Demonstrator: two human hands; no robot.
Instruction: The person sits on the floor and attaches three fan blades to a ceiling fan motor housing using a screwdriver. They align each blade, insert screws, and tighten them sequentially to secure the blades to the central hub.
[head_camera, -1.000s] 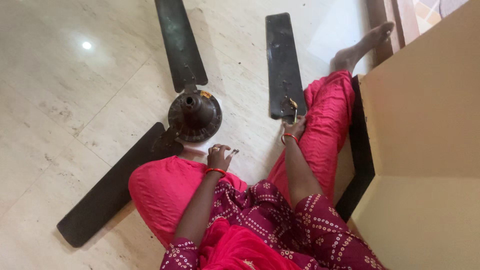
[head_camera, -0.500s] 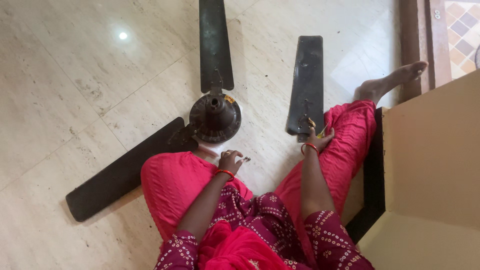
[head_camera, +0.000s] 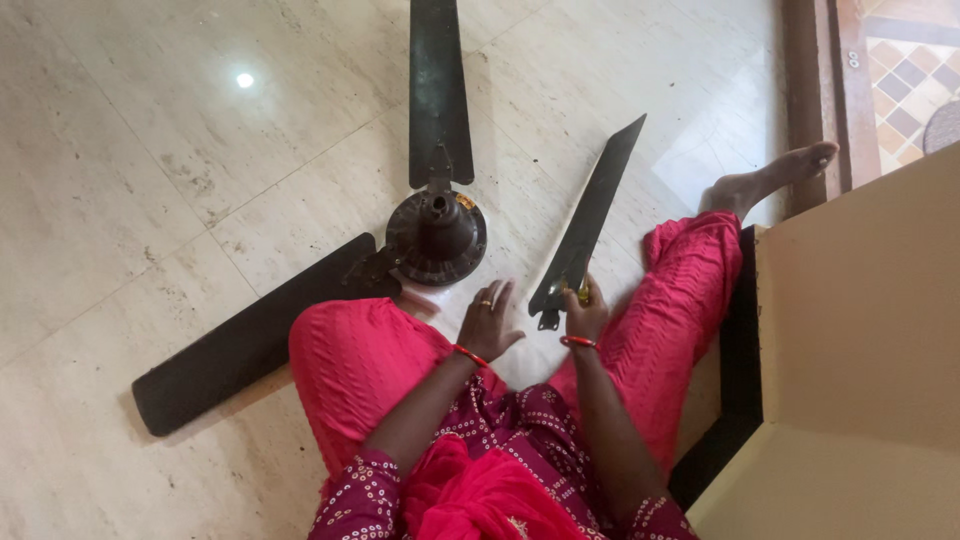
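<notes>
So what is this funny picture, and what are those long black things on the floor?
The picture comes from a camera worn on a person's head, looking down at their own lap and hands. The person sits on a pale stone floor in red trousers. The long black things are blades of a ceiling fan. Two blades are joined to the round motor and lie flat. The right hand holds the loose blade by its near end, tipped up on its edge. The left hand is open, fingers spread, just above the floor near the motor. A big cream box stands at the right.
</notes>
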